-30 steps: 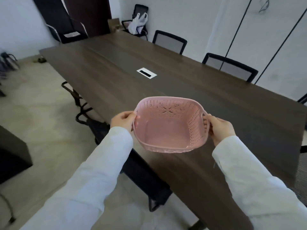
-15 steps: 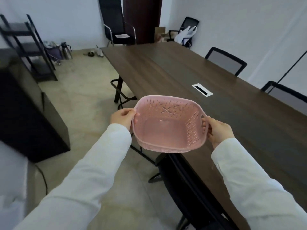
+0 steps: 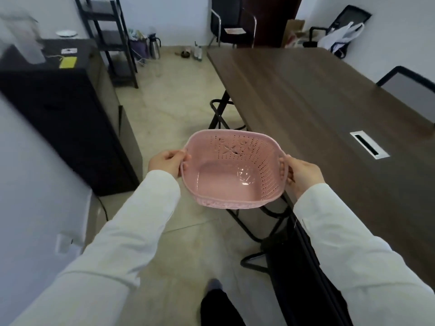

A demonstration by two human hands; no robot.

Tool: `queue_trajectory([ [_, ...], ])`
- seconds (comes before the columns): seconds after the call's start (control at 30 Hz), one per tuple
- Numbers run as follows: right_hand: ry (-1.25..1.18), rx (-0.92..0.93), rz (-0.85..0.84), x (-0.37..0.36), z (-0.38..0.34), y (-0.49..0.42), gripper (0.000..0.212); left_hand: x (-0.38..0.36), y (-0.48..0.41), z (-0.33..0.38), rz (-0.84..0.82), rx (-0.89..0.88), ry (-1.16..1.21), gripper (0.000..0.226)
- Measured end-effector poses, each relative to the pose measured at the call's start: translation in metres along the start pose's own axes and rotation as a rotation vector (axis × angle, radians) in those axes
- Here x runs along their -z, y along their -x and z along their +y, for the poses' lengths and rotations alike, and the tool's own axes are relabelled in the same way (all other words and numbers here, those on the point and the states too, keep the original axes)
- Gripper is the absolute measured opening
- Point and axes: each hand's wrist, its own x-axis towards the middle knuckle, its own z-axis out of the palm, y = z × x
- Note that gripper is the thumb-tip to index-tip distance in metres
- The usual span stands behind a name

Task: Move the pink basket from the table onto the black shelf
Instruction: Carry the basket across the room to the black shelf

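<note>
I hold an empty pink perforated basket point(image 3: 226, 177) in the air in front of me, over the floor left of the long brown table point(image 3: 317, 109). My left hand point(image 3: 167, 162) grips its left rim and my right hand point(image 3: 302, 176) grips its right handle. A black open shelf point(image 3: 108, 38) with several tiers stands at the far left, against the back wall beyond the black cabinet.
A black cabinet point(image 3: 63, 100) with a yellow note and a plate on top lines the left wall. Flasks and bottles point(image 3: 154, 47) sit on the floor near the shelf. Chairs point(image 3: 231, 22) stand at the table's far end, a black chair point(image 3: 301, 278) beside me.
My view has swung left, away from the table toward the cabinet and shelf. The basket stays held in both hands and now hangs over the floor instead of the tabletop.
</note>
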Motion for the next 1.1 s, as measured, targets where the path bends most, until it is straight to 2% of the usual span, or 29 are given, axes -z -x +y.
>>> queue_trajectory([
  [0.3,0.041,0.011,-0.161,-0.092,-0.051,-0.089,0.019,0.003,-0.082,0.055,0.174,-0.064,-0.074,0.017],
  [0.53,0.108,0.004,-0.251,-0.168,-0.077,-0.140,0.019,0.021,-0.150,0.078,0.242,-0.040,-0.045,0.022],
  [0.7,0.117,0.017,-0.243,-0.235,-0.093,-0.183,0.019,0.037,-0.226,0.100,0.266,-0.021,-0.037,0.023],
  [1.1,0.137,0.024,-0.145,-0.379,-0.151,-0.267,0.016,0.067,-0.397,0.180,0.162,0.013,0.002,0.019],
])
